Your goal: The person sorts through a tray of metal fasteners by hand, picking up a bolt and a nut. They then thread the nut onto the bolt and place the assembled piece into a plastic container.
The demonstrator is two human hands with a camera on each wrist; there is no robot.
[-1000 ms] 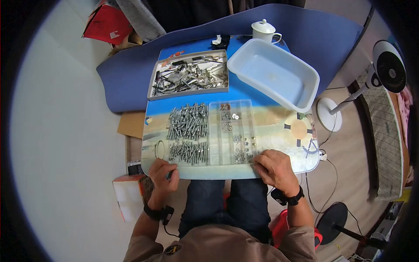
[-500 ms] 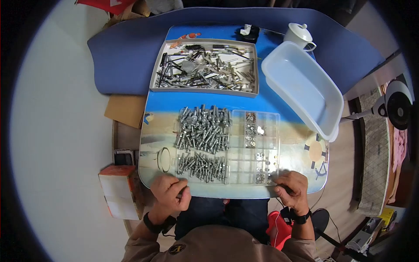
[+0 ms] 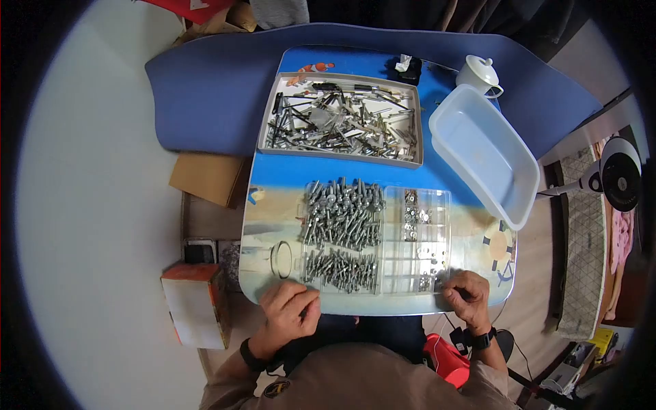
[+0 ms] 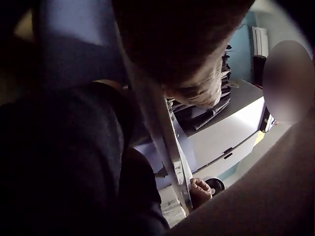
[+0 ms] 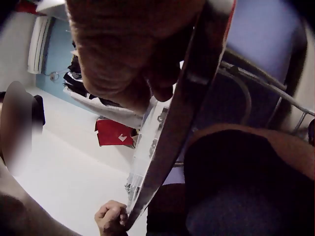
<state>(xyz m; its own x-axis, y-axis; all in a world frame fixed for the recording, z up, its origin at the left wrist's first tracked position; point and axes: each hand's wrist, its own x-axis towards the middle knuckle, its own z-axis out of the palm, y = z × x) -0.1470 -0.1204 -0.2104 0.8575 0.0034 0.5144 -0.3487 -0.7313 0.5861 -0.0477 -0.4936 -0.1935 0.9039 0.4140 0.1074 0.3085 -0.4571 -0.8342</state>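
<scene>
My left hand point(image 3: 290, 309) rests at the table's front left edge, fingers loosely curled, nothing visible in it. At the front right, my right hand point(image 3: 470, 297) lies with bent fingers by the near right corner of a clear compartment box point(image 3: 395, 263); the right wrist view shows its fingers at the table edge. Bolts with washers fill the box's left half, a larger pile point(image 3: 344, 215) behind a smaller one point(image 3: 340, 270). Small washers and nuts point(image 3: 411, 215) sit in several right-hand compartments. Behind the box stands a shallow cardboard tray point(image 3: 342, 156) of mixed screws, pens and metal bits.
A pale plastic basin point(image 3: 482, 154) stands at the right rear, overhanging the table's side. Behind it is a lidded white cup point(image 3: 478, 72). A crumpled white tissue point(image 3: 403, 63) lies on something black at the back. A white desk fan point(image 3: 618, 174) stands right of the table.
The head view has tilted and shifted, so the table now appears farther right and lower than a second ago. Both hands stay at the front edge; the box and tray look unchanged.
</scene>
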